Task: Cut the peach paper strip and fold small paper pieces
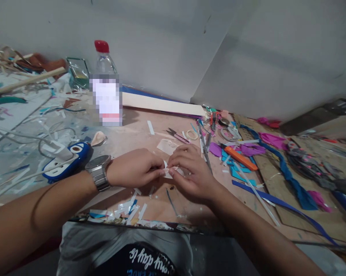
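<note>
Both my hands meet over the middle of the cluttered table. My left hand [135, 168], with a metal watch [98, 172] on the wrist, pinches one end of a small pale strip [169, 173] that looks like paper or thin fabric. The strip's other end is between the thumb and fingers of my right hand [191, 172]. Part of it is hidden by the fingers. Just beyond the hands lies a pale translucent piece [165, 146]. Small scissors [178, 136] and a roll of tape [191, 134] rest behind my right hand.
A clear bottle with a red cap [101, 46] stands at the back. A blue power strip [82, 151] with cables lies left. An orange utility knife [240, 158], blue ribbon [288, 180] and coloured scraps cover the right. A hammer [29, 81] lies far left.
</note>
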Demonstrator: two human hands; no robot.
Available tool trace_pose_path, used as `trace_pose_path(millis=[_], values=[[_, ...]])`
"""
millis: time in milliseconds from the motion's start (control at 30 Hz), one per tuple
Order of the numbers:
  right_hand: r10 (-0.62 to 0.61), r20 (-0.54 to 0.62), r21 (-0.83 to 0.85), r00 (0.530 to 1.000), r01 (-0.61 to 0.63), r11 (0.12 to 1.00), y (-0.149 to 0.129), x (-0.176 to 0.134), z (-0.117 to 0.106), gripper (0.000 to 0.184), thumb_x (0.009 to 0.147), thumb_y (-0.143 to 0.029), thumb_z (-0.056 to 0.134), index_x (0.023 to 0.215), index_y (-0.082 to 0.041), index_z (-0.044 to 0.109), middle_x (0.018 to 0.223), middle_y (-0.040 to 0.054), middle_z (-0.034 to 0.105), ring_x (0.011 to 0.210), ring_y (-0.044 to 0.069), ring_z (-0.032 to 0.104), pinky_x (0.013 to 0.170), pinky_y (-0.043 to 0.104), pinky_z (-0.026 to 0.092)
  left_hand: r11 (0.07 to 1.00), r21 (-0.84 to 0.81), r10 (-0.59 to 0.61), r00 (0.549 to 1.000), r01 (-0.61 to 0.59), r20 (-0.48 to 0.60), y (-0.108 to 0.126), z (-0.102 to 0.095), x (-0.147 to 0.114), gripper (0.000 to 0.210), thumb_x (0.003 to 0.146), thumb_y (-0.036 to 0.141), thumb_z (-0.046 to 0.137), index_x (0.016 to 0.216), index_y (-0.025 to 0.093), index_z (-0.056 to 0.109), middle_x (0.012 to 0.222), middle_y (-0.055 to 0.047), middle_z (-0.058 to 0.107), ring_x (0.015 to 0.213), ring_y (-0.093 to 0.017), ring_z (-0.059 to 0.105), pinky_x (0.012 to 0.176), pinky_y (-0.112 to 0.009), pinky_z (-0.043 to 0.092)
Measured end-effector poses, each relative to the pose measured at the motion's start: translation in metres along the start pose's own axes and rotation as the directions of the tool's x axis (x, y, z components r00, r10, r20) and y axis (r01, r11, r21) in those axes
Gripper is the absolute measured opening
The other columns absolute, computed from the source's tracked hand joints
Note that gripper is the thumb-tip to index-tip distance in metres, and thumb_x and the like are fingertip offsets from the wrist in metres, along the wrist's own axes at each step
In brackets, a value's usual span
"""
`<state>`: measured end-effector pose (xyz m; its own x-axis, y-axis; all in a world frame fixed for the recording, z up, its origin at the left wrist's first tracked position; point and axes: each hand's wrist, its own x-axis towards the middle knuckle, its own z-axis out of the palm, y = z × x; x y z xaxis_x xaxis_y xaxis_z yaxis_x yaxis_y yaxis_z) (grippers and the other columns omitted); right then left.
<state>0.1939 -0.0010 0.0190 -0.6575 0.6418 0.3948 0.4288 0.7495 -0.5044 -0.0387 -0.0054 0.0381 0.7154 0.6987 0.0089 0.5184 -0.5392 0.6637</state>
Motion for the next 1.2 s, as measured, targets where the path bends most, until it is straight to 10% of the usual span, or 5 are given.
trace_pose_path(millis=[533, 767, 1200], values=[[-0.037, 0.051, 0.001, 0.998, 0.037, 0.999, -0.001, 0.0, -0.002, 0.006, 0.095, -0.026, 0.068, 0.101, -0.026, 0.07, 0.098, 0.0026, 0.076, 0.105, 0.027, 0.059, 0.101, 0.051, 0.041, 0.935, -0.325, -0.078, 0.976, 0.142, 0.202, -0.007, 0.0, 0.0, 0.035, 0.104, 0.036, 0.052, 0.087, 0.015, 0.074, 0.081, -0.005, 0.079, 0.065, -0.013, 0.071, 0.063, -0.021, 0.049], [-0.058, -0.014, -0.04, 0.998, 0.058, 0.998, 0.001, 0.0, 0.001, 0.007, 0.097, -0.027, 0.07, 0.093, -0.025, 0.075, 0.093, 0.0021, 0.076, 0.104, 0.026, 0.06, 0.103, 0.051, 0.038, 0.703, -0.605, -0.166, 0.913, 0.375, 0.373, -0.01, 0.008, 0.001, 0.037, 0.101, 0.048, 0.057, 0.094, 0.014, 0.068, 0.091, -0.01, 0.078, 0.069, -0.016, 0.072, 0.065, -0.027, 0.057], [-0.112, -0.037, -0.062, 0.993, 0.11, 0.992, 0.004, 0.0, 0.002, 0.008, 0.092, -0.024, 0.077, 0.098, -0.027, 0.081, 0.09, 0.0017, 0.077, 0.103, 0.026, 0.06, 0.1, 0.049, 0.041, 0.643, -0.671, -0.103, 0.91, 0.369, 0.401, -0.013, 0.009, 0.001, 0.032, 0.102, 0.041, 0.055, 0.087, 0.015, 0.067, 0.079, -0.005, 0.075, 0.067, -0.013, 0.069, 0.067, -0.025, 0.056]])
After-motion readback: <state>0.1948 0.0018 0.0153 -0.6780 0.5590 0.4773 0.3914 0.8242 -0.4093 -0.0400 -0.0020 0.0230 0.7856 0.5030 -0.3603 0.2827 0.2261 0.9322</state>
